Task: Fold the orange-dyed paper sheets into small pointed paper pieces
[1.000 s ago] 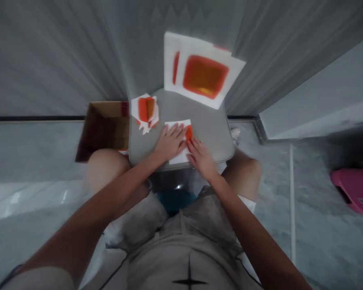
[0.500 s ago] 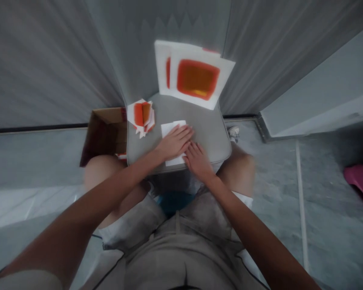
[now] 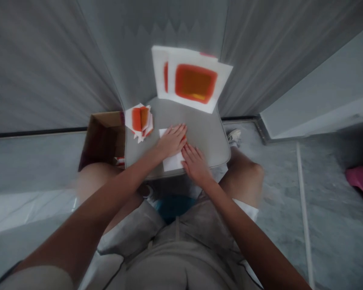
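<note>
A white folded sheet of paper (image 3: 171,164) lies near the front edge of a grey padded seat (image 3: 205,139) between my knees. My left hand (image 3: 172,141) rests flat across its upper part with fingers stretched out. My right hand (image 3: 196,164) lies on its right side, fingers extended, the tips close to the left hand's fingers. A bit of orange shows between the two hands. Much of the sheet is hidden under them. Neither hand grips anything.
Several white sheets with red-orange printed squares (image 3: 196,82) are at the seat's far end. Folded red-and-white papers (image 3: 141,121) sit at its left edge. An open cardboard box (image 3: 101,139) stands left on the floor; a pink plastic object (image 3: 361,181) is far right.
My left hand has shifted slightly left and apart from the right fingertips, and orange now shows between the hands. The right hand remains on the paper. The view has tilted a little.
</note>
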A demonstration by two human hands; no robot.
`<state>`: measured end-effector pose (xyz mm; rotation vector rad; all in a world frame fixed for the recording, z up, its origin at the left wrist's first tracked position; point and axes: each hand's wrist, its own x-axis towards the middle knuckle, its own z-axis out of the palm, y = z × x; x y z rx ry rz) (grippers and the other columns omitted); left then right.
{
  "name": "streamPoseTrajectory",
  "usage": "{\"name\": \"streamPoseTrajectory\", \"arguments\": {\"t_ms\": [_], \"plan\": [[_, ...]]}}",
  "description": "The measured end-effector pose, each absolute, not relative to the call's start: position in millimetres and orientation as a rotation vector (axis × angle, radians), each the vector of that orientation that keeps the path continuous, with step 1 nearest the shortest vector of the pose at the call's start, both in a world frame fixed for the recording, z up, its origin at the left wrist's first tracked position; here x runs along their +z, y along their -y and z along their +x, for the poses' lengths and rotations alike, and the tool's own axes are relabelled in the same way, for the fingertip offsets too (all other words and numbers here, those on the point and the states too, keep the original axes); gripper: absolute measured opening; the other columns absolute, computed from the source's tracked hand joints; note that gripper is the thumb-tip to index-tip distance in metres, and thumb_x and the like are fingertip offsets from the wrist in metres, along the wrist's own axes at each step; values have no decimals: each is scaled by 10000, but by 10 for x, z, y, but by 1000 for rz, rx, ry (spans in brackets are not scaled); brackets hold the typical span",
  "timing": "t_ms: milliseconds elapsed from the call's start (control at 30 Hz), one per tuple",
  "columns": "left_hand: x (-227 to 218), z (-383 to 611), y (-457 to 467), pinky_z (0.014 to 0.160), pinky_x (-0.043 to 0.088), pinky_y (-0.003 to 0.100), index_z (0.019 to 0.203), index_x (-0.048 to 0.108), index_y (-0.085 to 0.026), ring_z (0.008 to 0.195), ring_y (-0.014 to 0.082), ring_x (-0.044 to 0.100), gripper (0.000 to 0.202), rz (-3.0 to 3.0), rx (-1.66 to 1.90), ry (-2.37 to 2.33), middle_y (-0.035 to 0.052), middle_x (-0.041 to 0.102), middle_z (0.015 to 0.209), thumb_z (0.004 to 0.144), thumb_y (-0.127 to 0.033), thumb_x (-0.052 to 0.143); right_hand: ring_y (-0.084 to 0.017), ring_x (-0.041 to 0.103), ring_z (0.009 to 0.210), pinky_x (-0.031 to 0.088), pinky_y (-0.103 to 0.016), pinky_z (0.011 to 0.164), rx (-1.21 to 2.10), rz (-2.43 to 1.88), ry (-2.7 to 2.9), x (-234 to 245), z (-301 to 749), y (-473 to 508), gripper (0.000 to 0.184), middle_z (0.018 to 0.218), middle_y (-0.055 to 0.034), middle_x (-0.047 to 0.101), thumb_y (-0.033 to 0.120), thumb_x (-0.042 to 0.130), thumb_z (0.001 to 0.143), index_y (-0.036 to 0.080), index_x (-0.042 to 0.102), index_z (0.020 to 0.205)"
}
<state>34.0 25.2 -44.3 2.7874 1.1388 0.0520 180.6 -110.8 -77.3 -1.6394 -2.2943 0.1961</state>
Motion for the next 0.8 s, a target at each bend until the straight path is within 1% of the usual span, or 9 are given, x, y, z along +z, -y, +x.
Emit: {"name": "streamPoseTrajectory", "arguments": {"t_ms": [200, 367, 433, 533, 633, 733, 800], "plan": [[-467, 332, -244, 1340, 130, 452, 1645, 306, -64, 1619, 248, 231, 657, 2781, 59, -1176, 137, 283, 1728, 1091, -400, 199, -279, 272, 1604, 185, -540, 1322, 182, -1729, 2227, -737, 1766, 1238, 565, 1665, -129, 423, 356, 342, 1115, 101, 382, 1617], [-507, 331, -255, 1325, 176, 469, 1639, 334, -83, 1607, 260, 267, 651, 2759, 133, -1172, 137, 323, 1712, 1084, -405, 225, -304, 307, 1590, 237, -579, 1304, 183, -1730, 2175, -768, 1761, 1445, 575, 1645, -124, 459, 347, 408, 1098, 150, 360, 1637], [-524, 336, -253, 1323, 181, 477, 1633, 344, -74, 1601, 273, 284, 692, 2743, 185, -1183, 156, 330, 1706, 1081, -481, 250, -316, 335, 1578, 272, -592, 1290, 174, -1721, 2157, -784, 1751, 1535, 596, 1635, -133, 471, 345, 436, 1089, 160, 340, 1647], [-538, 347, -266, 1321, 184, 494, 1635, 345, -83, 1598, 298, 287, 812, 2710, 214, -1200, 172, 338, 1698, 1041, -636, 325, -323, 365, 1563, 321, -598, 1270, 170, -1723, 2150, -797, 1731, 1653, 623, 1633, -156, 465, 334, 454, 1080, 141, 313, 1656], [-531, 349, -304, 1320, 179, 508, 1647, 319, -90, 1609, 312, 255, 925, 2688, 160, -1195, 168, 310, 1711, 987, -736, 381, -325, 364, 1564, 330, -593, 1267, 157, -1739, 2154, -799, 1717, 1720, 616, 1645, -162, 444, 325, 458, 1078, 131, 328, 1649], [-507, 347, -338, 1324, 155, 512, 1660, 281, -94, 1618, 329, 219, 1082, 2680, 82, -1186, 162, 260, 1730, 897, -845, 437, -322, 360, 1567, 335, -580, 1268, 150, -1754, 2161, -812, 1717, 1731, 606, 1651, -158, 436, 328, 463, 1076, 139, 349, 1641], [-491, 350, -340, 1328, 132, 503, 1665, 264, -95, 1623, 331, 202, 1141, 2675, 45, -1195, 162, 237, 1737, 859, -878, 455, -324, 353, 1570, 339, -582, 1266, 140, -1754, 2174, -838, 1724, 1725, 614, 1651, -164, 435, 334, 464, 1074, 128, 344, 1640]]}}
